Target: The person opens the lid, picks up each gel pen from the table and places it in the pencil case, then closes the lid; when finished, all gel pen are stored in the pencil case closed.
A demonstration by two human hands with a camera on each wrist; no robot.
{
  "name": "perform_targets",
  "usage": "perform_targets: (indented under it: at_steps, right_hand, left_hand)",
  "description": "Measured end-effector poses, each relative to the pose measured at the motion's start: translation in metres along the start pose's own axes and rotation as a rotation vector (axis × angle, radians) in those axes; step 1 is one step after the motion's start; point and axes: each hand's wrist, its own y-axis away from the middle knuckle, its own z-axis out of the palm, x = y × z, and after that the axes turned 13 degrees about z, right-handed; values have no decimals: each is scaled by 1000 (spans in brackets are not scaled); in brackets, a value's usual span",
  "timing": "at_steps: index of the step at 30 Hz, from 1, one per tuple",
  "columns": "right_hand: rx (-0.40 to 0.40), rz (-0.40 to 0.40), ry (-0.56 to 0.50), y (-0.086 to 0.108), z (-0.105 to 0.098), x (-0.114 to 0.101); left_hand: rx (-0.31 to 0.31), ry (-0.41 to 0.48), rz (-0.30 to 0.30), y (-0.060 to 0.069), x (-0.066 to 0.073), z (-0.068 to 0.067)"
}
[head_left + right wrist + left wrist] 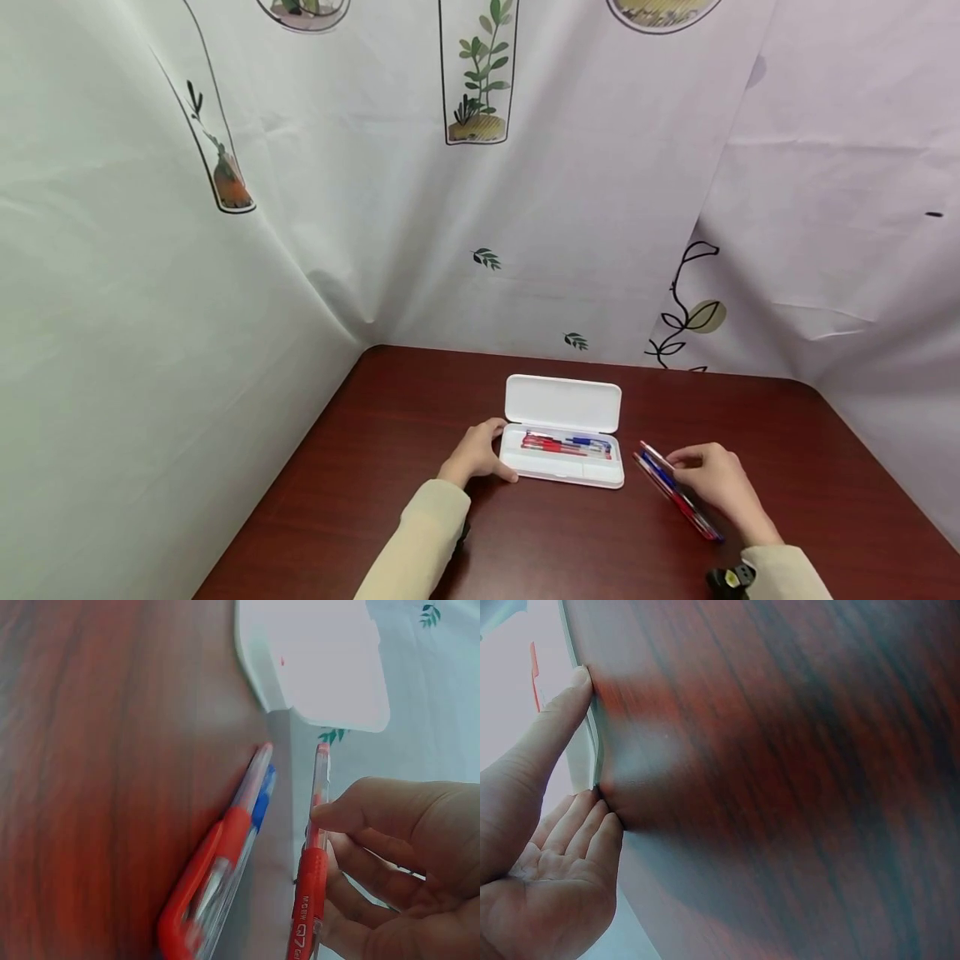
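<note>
A white pencil case (540,471) lies with its lid (562,404) raised. Several red and blue pens (555,447) lie inside it. My left hand (472,452) is at the case's left end, thumb at the near corner and fingers toward the far one. The left wrist view shows thumb and fingers fairly straight against the case edge. To the right of the case, my right hand (716,477) pinches a red gel pen (309,889) between thumb and fingers. Beside it are another red pen (237,829) and a blue pen (264,799), close together.
The dark red-brown wooden table (577,550) carries the case and pens. White cloth (600,208) printed with plants hangs behind the table and along both sides. A black device (729,581) is strapped at my right wrist.
</note>
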Motion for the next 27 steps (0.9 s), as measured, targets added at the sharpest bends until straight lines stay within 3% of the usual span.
perform_targets:
  at_steps: [7, 27]
  right_hand:
    - [-4, -22, -8, -3, 5, -12]
    - [-37, -60, -65, -8, 25, -46]
  left_hand:
    - [6, -21, 21, 1, 3, -1]
    - [3, 5, 2, 0, 1, -1]
